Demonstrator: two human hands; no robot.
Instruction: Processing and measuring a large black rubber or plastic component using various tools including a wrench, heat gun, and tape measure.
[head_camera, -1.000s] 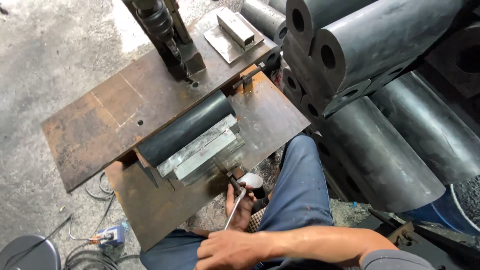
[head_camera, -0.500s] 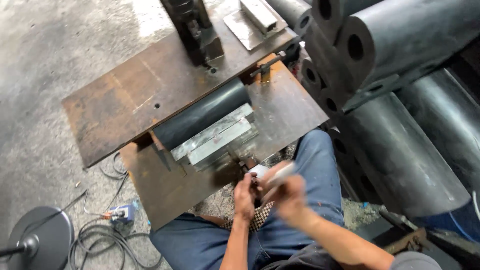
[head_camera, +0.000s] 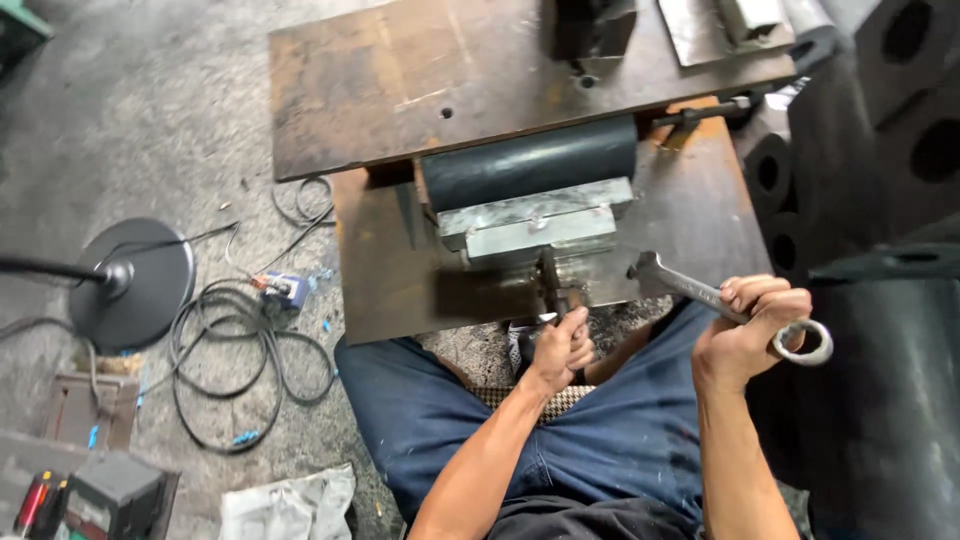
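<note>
Right hand (head_camera: 745, 335) clenched around long grey steel combination wrench (head_camera: 725, 305), held above rusty steel plate surface (head_camera: 400, 270). Left hand (head_camera: 562, 348) closed on small metal part, indistinct, beneath shiny grey metal block (head_camera: 535, 228).

Few things of that sort lay about. At the bottom left corner of the floor stood a dark boxy device (head_camera: 118, 497) with a greyish panel on its top face that may have been a screen; it was too dim to tell. Beside it, at the very edge, lay a small red-and-black cylindrical thing (head_camera: 32, 503), perhaps labelled, too blurred to say. Near the coiled cables sat a small blue-and-white box-shaped item (head_camera: 287, 291). No signs showed anywhere.
</note>
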